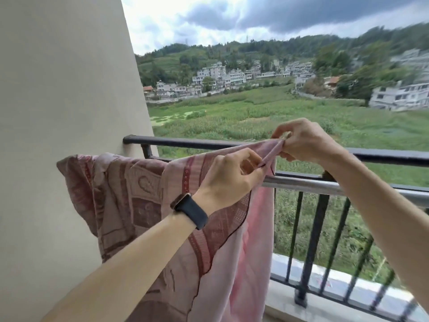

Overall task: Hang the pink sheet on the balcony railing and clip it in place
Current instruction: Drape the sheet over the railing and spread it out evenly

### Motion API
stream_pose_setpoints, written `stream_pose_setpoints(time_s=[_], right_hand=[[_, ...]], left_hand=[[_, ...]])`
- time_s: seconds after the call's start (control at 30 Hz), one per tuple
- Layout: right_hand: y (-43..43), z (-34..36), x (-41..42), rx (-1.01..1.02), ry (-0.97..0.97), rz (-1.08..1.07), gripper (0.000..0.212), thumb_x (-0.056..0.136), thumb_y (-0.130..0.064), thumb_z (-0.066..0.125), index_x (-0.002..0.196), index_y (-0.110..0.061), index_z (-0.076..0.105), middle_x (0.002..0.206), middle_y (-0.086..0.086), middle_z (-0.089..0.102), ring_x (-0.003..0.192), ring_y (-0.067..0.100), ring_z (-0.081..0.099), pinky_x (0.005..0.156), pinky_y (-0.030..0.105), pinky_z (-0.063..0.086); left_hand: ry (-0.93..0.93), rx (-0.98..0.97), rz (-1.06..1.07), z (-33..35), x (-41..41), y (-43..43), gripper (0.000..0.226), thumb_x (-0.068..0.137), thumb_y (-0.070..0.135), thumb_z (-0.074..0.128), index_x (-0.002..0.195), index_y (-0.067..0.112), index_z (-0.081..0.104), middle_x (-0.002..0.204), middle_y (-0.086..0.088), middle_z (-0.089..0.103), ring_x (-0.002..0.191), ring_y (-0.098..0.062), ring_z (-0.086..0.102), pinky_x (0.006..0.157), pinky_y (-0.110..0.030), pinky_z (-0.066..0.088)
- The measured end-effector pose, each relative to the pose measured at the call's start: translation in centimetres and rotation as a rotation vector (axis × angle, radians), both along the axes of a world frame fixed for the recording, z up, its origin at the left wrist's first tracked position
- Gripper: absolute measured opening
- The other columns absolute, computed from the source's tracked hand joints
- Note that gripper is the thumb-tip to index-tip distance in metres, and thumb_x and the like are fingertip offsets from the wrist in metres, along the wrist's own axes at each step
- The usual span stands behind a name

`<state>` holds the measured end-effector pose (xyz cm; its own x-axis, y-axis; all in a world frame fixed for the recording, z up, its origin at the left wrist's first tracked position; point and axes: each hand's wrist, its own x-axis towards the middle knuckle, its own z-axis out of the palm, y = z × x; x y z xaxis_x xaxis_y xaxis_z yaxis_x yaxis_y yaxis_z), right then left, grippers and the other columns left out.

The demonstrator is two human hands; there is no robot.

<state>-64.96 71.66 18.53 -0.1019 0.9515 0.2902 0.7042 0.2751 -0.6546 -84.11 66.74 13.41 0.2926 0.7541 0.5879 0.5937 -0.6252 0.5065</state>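
- Already the sheet [144, 205] hangs over the railing [185, 143] at its wall end, most of it falling inside the balcony; whether the black top rail or the silver bar [301, 183] below it carries the cloth is hard to tell.
- The draping looks largely done, but the cloth is bunched and not spread along the rail.
- The left grip [234, 175] pinches a twisted edge of the sheet between thumb and curled fingers.
- The right grip [306, 142] is curled tight on the gathered corner, held just above the top rail.
- A small pale thing [286, 135] shows at the right fingertips; I cannot tell if it is a clip.
- Clipping seems the step in hand or next; no clip is plainly fixed to the rail yet.
- A watch [190, 209] sits on the left wrist.
- The wall [58, 89] stands close on the left and blocks any spreading that way; the free rail runs right.
- Beyond lie fields [232, 112] and houses [218, 75].
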Motion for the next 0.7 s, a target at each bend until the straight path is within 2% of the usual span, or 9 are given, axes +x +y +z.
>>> stream_pose_setpoints(time_s=[0.07,0.13,0.2,0.33,0.47,0.53,0.6,0.63,0.7], right_hand=[[-2.8,-0.5,4.7,-0.14,0.127,0.052,0.014,0.09,-0.005,0.068,0.092,-0.019,0.073,0.081,0.004,0.072,0.059,0.007,0.067,0.055,0.02,0.057],[-6.1,-0.7,9.8,-0.194,0.267,0.099,0.024,0.091,0.003,0.063,0.091,-0.018,0.073,0.087,0.004,0.074,0.067,0.008,0.07,0.06,0.017,0.057],[-8.8,-0.9,14.3,-0.081,0.411,0.064,0.027,0.091,0.004,0.062,0.09,-0.02,0.075,0.096,0.0,0.076,0.082,0.011,0.072,0.066,0.018,0.058],[-12.6,-2.5,19.7,0.257,0.458,-0.118,0.032,0.092,0.001,0.062,0.081,-0.027,0.074,0.097,-0.007,0.074,0.085,0.013,0.073,0.066,0.022,0.06],[-15.2,-5.7,23.6,0.389,0.647,-0.299,0.034,0.092,-0.001,0.06,0.08,-0.029,0.074,0.087,-0.008,0.075,0.084,0.019,0.074,0.074,0.039,0.063],[-16.4,-7.9,25.2,0.338,0.648,-0.34,0.03,0.091,-0.003,0.06,0.086,-0.027,0.077,0.091,-0.006,0.077,0.089,0.019,0.073,0.079,0.042,0.062],[-17.5,-10.1,25.8,0.215,0.764,-0.299,0.022,0.092,-0.004,0.061,0.098,-0.018,0.077,0.095,0.001,0.077,0.091,0.022,0.074,0.082,0.04,0.061],[-18.0,-10.9,25.8,0.153,0.829,-0.279,0.018,0.094,-0.007,0.061,0.103,-0.015,0.074,0.097,0.005,0.077,0.092,0.024,0.074,0.083,0.039,0.061],[-18.5,-11.7,25.5,0.039,0.914,-0.26,0.018,0.095,-0.024,0.064,0.11,-0.014,0.065,0.104,0.009,0.074,0.092,0.023,0.074,0.077,0.036,0.061]], left_hand=[[0.028,0.009,-0.044,-0.7,3.9,-1.4,0.006,0.089,0.027,0.071,0.092,0.023,0.069,0.067,0.017,0.063,0.056,0.005,0.057,0.056,-0.011,0.044],[0.054,0.033,-0.051,-1.2,7.7,-2.8,0.006,0.088,0.028,0.07,0.092,0.024,0.069,0.067,0.013,0.065,0.056,0.0,0.058,0.058,-0.022,0.052],[0.033,0.066,-0.055,-1.4,11.5,-4.3,0.009,0.089,0.033,0.069,0.093,0.025,0.068,0.067,0.012,0.066,0.056,-0.002,0.059,0.06,-0.027,0.054],[-0.039,0.186,-0.14,-1.4,19.7,-8.0,0.011,0.091,0.028,0.068,0.097,0.019,0.069,0.066,0.018,0.059,0.053,0.001,0.054,0.053,-0.011,0.044],[0.024,0.261,-0.106,-2.3,25.6,-10.5,0.015,0.093,0.031,0.064,0.099,0.018,0.068,0.077,0.014,0.063,0.062,-0.003,0.056,0.059,-0.027,0.054],[0.229,0.184,-0.19,-4.0,26.8,-11.5,0.018,0.093,0.037,0.061,0.105,0.024,0.067,0.087,0.013,0.065,0.074,-0.007,0.061,0.067,-0.035,0.056],[0.419,-0.003,-0.305,-5.7,27.0,-12.0,0.021,0.092,0.04,0.06,0.111,0.033,0.067,0.096,0.014,0.065,0.086,-0.007,0.062,0.075,-0.038,0.056],[0.423,-0.023,-0.323,-6.2,26.6,-11.9,0.02,0.091,0.036,0.062,0.11,0.035,0.068,0.096,0.016,0.065,0.087,-0.006,0.062,0.075,-0.038,0.056],[0.263,0.112,-0.233,-5.9,25.8,-11.1,0.018,0.091,0.027,0.063,0.107,0.032,0.07,0.095,0.015,0.066,0.083,-0.006,0.062,0.071,-0.037,0.056]])
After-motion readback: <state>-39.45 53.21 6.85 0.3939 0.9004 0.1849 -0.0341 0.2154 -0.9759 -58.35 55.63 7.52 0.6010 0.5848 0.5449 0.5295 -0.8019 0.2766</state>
